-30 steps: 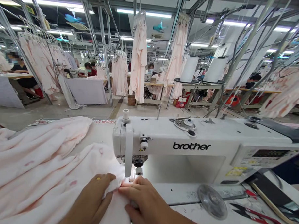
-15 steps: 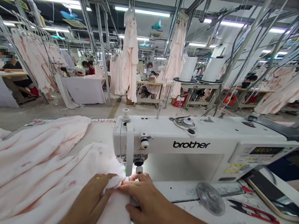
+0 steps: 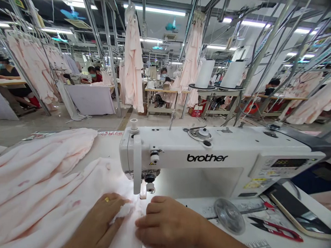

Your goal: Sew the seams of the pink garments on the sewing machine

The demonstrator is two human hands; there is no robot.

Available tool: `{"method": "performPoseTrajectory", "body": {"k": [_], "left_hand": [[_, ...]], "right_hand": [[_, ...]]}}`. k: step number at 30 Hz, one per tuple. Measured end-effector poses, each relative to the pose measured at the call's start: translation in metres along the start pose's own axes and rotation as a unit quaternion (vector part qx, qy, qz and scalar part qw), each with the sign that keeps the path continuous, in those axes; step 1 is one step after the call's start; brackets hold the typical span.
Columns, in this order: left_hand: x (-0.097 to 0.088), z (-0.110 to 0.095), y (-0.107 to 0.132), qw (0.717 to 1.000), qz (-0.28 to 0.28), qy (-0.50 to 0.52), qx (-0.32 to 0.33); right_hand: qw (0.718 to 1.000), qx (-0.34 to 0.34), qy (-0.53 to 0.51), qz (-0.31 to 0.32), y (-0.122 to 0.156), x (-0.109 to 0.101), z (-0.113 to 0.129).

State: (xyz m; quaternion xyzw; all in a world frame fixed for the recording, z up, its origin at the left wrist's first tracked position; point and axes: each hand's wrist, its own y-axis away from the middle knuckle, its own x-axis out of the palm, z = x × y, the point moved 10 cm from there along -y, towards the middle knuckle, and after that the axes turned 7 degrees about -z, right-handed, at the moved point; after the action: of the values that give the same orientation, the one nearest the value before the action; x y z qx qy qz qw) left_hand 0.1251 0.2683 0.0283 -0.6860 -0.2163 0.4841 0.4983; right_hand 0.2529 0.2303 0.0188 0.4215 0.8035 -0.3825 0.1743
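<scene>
The pale pink fabric [image 3: 48,189] is pinned flat under both hands, just before the sewing machine [image 3: 210,158] needle. Its folded edge is pinched by the left hand [image 3: 103,220]; the curled right hand [image 3: 166,225] is pressed onto it beside, nearly touching the left.

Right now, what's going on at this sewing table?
A person sits at a white Brother sewing machine with both hands on pale pink fabric. The left hand lies on the cloth just left of the presser foot. The right hand rests on it with fingers curled, just in front of the foot. More of the fabric is heaped to the left. Red-handled snips and a phone lie untouched on the right.
</scene>
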Motion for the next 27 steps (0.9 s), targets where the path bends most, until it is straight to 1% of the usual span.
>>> {"method": "performPoseTrajectory", "body": {"k": [1, 3, 6, 8, 13, 16, 19, 22, 25, 27], "left_hand": [[-0.004, -0.012, 0.001, 0.998, -0.027, -0.019, 0.062], [-0.008, -0.028, 0.006, 0.984, -0.071, -0.054, 0.156], [-0.006, -0.041, 0.014, 0.963, -0.094, -0.091, 0.238], [-0.008, -0.048, 0.016, 0.952, -0.105, -0.101, 0.268], [-0.019, -0.060, 0.010, 0.947, -0.118, -0.109, 0.279], [-0.019, -0.059, 0.010, 0.947, -0.121, -0.090, 0.285], [-0.010, -0.050, 0.011, 0.953, -0.106, -0.084, 0.270], [0.003, -0.040, 0.009, 0.955, -0.089, -0.098, 0.264], [0.010, -0.031, 0.001, 0.958, -0.087, -0.088, 0.259], [0.014, -0.024, -0.006, 0.965, -0.074, -0.067, 0.241]], "right_hand": [[1.000, -0.011, 0.021, 0.003, 0.001, 0.003, 0.003], [0.998, -0.027, 0.050, 0.013, 0.003, 0.009, 0.010], [0.998, -0.027, 0.061, 0.013, 0.005, 0.014, 0.014], [0.998, -0.017, 0.055, 0.009, 0.005, 0.014, 0.012], [0.998, -0.022, 0.060, -0.022, 0.000, 0.004, 0.013], [0.998, -0.016, 0.056, -0.016, -0.001, 0.003, 0.014], [0.999, 0.001, 0.053, -0.003, 0.001, 0.009, 0.012], [0.998, 0.023, 0.063, -0.009, 0.004, 0.013, 0.005], [0.995, 0.064, 0.067, -0.021, 0.005, 0.013, -0.006], [0.994, 0.095, 0.053, -0.015, 0.006, 0.015, -0.014]]}}
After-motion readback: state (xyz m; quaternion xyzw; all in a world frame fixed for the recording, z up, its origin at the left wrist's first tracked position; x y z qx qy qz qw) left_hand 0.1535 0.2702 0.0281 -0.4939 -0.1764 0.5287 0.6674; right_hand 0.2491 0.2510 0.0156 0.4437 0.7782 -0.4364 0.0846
